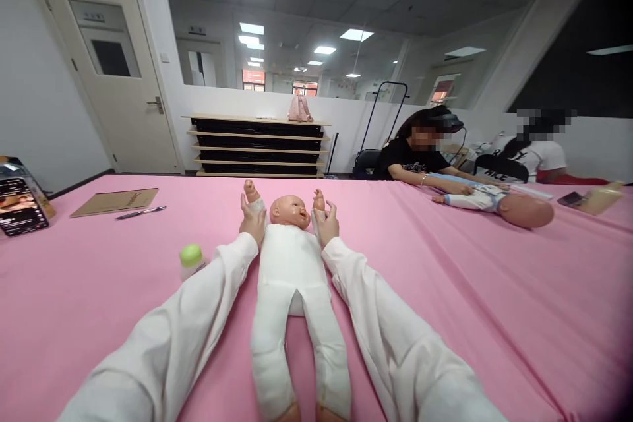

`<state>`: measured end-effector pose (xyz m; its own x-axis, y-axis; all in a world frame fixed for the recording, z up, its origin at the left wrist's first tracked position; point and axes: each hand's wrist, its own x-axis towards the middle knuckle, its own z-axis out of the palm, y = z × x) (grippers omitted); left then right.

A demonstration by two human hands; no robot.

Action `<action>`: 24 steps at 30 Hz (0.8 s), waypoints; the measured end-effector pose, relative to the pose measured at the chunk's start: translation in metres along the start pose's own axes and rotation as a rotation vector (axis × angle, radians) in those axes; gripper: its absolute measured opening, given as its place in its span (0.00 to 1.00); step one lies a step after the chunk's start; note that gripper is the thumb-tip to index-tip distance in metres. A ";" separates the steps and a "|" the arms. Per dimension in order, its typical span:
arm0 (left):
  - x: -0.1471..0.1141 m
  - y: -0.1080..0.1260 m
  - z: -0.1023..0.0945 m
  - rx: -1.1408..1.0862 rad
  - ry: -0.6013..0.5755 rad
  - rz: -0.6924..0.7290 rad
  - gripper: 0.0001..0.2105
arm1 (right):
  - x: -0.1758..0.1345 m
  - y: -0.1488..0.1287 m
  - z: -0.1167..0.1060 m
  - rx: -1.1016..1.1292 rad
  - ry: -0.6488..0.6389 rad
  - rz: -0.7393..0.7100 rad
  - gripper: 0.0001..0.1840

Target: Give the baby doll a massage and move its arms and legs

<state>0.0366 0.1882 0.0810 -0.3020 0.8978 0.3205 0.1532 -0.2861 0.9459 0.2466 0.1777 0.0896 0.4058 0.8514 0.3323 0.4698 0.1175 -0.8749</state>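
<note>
A baby doll (291, 264) with a white cloth body lies on its back on the pink tablecloth (395, 237), its head away from me and turned to the right. Both of its arms are raised beside the head. My left hand (253, 223) is closed around the doll's arm on the left, just below the small plastic hand. Around the other arm, on the right, my right hand (326, 223) is wrapped in the same way, with the thumb and fingers partly showing. A jar with a green lid (190, 256) stands left of my left forearm.
At left are a phone (22, 206) propped upright, a brown notebook (116, 202) and a pen (141, 212). On the right a person in black (413, 155) handles another doll (524, 210). A bottle (601, 198) lies near the right edge. Behind stands a shelf unit (260, 145).
</note>
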 end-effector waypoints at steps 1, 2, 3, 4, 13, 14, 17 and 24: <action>0.008 -0.005 0.004 0.018 0.002 -0.011 0.41 | 0.008 0.005 0.006 -0.023 -0.003 0.038 0.31; 0.015 -0.011 0.007 0.036 0.003 -0.041 0.39 | 0.013 0.010 0.011 -0.038 -0.012 0.063 0.30; 0.020 -0.017 0.009 0.068 -0.016 -0.113 0.37 | 0.018 0.016 0.014 -0.046 -0.025 0.078 0.28; 0.023 -0.023 0.010 0.092 -0.038 -0.191 0.34 | 0.021 0.022 0.017 -0.057 -0.041 0.091 0.27; 0.020 -0.050 0.019 0.129 -0.029 -0.152 0.24 | 0.023 0.044 0.023 0.021 -0.150 0.020 0.19; 0.018 -0.049 0.019 0.110 -0.022 -0.148 0.24 | 0.021 0.044 0.023 0.059 -0.155 0.013 0.18; 0.012 -0.045 0.015 0.062 0.005 -0.133 0.26 | 0.014 0.042 0.019 0.173 -0.046 0.035 0.25; -0.011 -0.039 -0.003 -0.115 -0.006 0.049 0.34 | -0.013 0.035 -0.005 0.543 0.148 -0.007 0.33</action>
<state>0.0309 0.1887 0.0409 -0.2913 0.8837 0.3663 0.0583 -0.3658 0.9289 0.2616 0.1681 0.0563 0.5282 0.7735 0.3504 0.0177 0.4025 -0.9152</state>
